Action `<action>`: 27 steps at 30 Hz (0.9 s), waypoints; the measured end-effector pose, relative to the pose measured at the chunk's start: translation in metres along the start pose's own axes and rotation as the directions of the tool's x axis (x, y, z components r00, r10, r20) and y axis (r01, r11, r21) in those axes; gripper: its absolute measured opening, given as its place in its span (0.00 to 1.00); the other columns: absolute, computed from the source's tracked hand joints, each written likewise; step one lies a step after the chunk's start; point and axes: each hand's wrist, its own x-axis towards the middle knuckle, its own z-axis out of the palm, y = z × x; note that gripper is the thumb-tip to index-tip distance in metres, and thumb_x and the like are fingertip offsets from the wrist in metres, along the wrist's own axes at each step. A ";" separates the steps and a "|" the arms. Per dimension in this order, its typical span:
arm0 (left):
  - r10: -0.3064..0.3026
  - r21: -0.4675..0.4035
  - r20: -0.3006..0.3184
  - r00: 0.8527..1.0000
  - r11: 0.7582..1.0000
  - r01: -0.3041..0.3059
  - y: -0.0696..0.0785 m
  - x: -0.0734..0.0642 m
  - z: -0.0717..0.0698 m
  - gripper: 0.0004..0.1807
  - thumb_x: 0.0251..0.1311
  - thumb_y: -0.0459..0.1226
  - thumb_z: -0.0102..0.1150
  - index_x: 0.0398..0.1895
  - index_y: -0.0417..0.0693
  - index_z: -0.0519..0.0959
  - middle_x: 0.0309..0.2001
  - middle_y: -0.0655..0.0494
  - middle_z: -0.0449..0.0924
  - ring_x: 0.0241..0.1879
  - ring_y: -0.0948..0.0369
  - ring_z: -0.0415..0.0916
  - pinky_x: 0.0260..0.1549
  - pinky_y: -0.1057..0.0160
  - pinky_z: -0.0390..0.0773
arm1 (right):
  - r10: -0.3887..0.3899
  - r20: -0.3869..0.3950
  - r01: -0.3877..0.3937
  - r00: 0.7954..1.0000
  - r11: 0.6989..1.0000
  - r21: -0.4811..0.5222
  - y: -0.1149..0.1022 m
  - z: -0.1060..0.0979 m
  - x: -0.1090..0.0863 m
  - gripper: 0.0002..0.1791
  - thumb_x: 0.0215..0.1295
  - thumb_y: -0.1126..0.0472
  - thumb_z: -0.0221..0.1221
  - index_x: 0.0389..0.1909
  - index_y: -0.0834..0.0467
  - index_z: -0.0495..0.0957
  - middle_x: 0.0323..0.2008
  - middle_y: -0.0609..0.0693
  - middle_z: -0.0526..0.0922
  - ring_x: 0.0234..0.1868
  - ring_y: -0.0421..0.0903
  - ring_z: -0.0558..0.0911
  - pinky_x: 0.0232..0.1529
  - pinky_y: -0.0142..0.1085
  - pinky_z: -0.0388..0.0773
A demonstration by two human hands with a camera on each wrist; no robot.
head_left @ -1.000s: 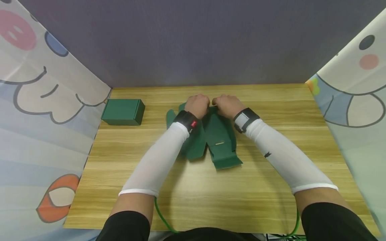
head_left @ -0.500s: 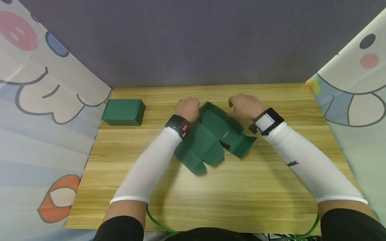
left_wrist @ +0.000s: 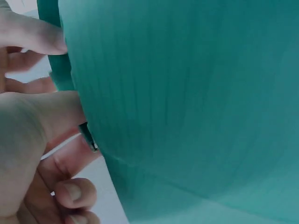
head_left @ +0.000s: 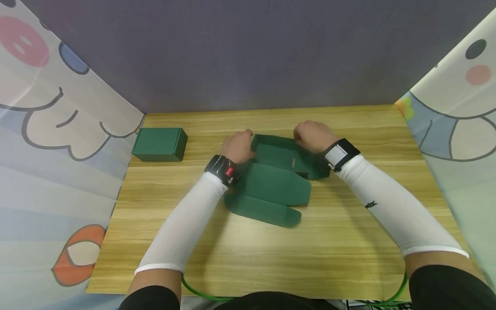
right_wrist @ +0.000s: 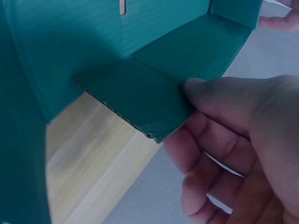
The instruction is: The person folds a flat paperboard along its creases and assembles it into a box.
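A green cardboard box [head_left: 271, 181], unfolded with its lid and flaps spread toward the person, lies in the middle of the table in the head view. My left hand [head_left: 237, 147] grips its left side; in the left wrist view the thumb and fingers [left_wrist: 60, 112] pinch the cardboard edge. At the far right corner, my right hand [head_left: 315, 137] holds the box wall. The right wrist view shows the thumb [right_wrist: 219, 95] on the inner face of a side flap [right_wrist: 135, 95], with curled fingers behind it. A narrow slot shows in the box's base panel.
A second green box [head_left: 156, 144], closed, stands at the back left of the wooden table [head_left: 348, 258]. A grey panel [head_left: 267, 51] rises behind the table. Patterned cloth hangs at both sides, and a green cable [head_left: 205, 295] runs along the front edge.
The unfolded box has turned so its lid and flaps point right and toward the person. The hands have moved apart; the right hand went right, released the cardboard briefly and took hold of it again.
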 end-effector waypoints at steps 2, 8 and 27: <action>-0.002 -0.004 -0.005 1.000 1.000 0.002 -0.001 -0.003 -0.003 0.37 0.60 0.50 0.73 0.69 0.45 0.73 0.55 0.45 0.87 0.53 0.48 0.85 0.51 0.47 0.84 | -0.013 -0.009 0.013 1.000 1.000 -0.014 0.000 -0.001 0.003 0.04 0.69 0.65 0.63 0.39 0.59 0.87 0.38 0.55 0.89 0.40 0.54 0.87 0.44 0.53 0.85; 0.031 0.029 -0.091 0.995 0.999 -0.028 0.001 -0.001 -0.018 0.30 0.63 0.54 0.70 0.62 0.47 0.80 0.56 0.48 0.86 0.56 0.47 0.83 0.55 0.46 0.81 | -0.043 -0.023 0.041 0.999 0.998 -0.046 -0.008 -0.007 0.017 0.03 0.67 0.63 0.67 0.39 0.56 0.88 0.38 0.53 0.90 0.41 0.53 0.87 0.46 0.52 0.84; 0.137 -0.027 0.028 0.990 0.990 -0.136 0.018 0.047 -0.007 0.08 0.66 0.45 0.70 0.40 0.51 0.89 0.42 0.57 0.89 0.41 0.58 0.82 0.41 0.57 0.83 | -0.237 -0.058 0.226 0.970 0.962 -0.155 -0.023 0.005 0.065 0.17 0.67 0.70 0.62 0.19 0.51 0.79 0.23 0.45 0.70 0.29 0.46 0.69 0.42 0.44 0.71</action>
